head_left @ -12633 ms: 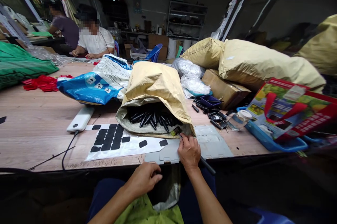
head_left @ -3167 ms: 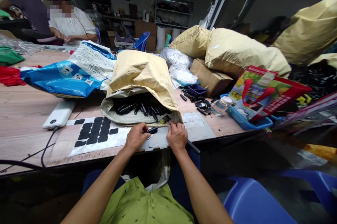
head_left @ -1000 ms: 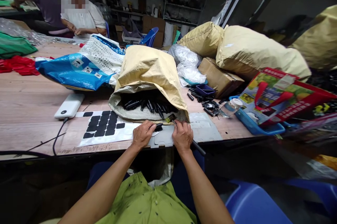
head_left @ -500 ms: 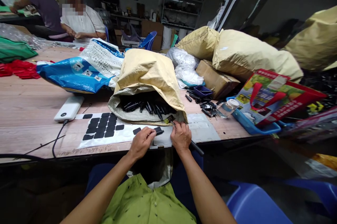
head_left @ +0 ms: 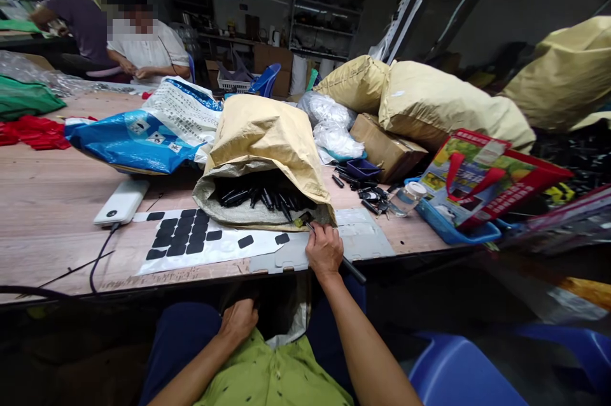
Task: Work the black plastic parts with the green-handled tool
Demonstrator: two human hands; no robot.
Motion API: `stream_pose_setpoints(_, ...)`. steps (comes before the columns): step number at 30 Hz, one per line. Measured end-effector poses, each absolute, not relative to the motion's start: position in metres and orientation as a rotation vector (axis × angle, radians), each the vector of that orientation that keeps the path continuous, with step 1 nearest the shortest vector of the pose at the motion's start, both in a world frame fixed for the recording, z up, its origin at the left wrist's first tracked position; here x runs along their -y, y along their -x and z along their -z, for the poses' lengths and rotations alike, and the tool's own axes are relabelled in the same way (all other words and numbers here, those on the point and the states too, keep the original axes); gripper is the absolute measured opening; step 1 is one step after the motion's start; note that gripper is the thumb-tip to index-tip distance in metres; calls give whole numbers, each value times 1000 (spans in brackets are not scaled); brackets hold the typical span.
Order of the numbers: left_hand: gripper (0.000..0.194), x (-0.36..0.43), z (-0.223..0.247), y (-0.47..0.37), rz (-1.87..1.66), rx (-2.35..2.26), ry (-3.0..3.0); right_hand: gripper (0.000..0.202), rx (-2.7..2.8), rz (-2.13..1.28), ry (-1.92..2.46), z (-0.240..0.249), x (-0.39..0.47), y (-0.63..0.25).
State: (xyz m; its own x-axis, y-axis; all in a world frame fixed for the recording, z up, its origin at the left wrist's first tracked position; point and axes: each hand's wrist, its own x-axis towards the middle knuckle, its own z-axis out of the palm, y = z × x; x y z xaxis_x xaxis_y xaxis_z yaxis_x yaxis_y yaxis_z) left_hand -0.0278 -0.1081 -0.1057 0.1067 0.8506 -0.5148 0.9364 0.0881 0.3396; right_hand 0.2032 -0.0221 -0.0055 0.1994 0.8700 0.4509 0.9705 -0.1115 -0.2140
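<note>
My right hand (head_left: 325, 250) rests at the table's front edge, closed round a thin tool with a black handle (head_left: 354, 270). A narrow metal shaft leads from the fingers toward a small yellow-green piece (head_left: 300, 221) at the lip of the open tan sack (head_left: 267, 126). Inside that sack lie several black tube-like parts (head_left: 267, 196). Below the table edge, my left hand (head_left: 240, 318) is over my lap, beside the dark mouth of a bag with a pale lining (head_left: 301, 314). Its fingertips are hidden in the dark, and no part shows in it.
A white sheet with black stickers (head_left: 184, 231) lies left of a grey board (head_left: 363, 234). Further left is a white power bank (head_left: 121, 202) with a cable. A jar (head_left: 405, 199) and blue tray (head_left: 453, 224) stand right. Two people sit across the table.
My left hand has dropped from above the table edge to my lap; the black part it held is out of sight. My right hand keeps the tool in nearly the same place.
</note>
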Motion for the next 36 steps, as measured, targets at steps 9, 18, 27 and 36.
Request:
stream_pose_setpoints(9,19,87,0,-17,-365,-1307,-2023,28,1720,286,2025,5,23,-204)
stream_pose_setpoints(18,35,-56,-55,-57,-441,-2010,-1850,27,1708,269,1999,5,23,-204)
stream_pose_setpoints(27,26,-55,-59,-41,-397,-1914,-1919,30,1707,254,2008,5,23,-204)
stream_pose_setpoints(36,19,2,-14,1,-652,-1584,-2073,29,1702,254,2008,5,23,-204)
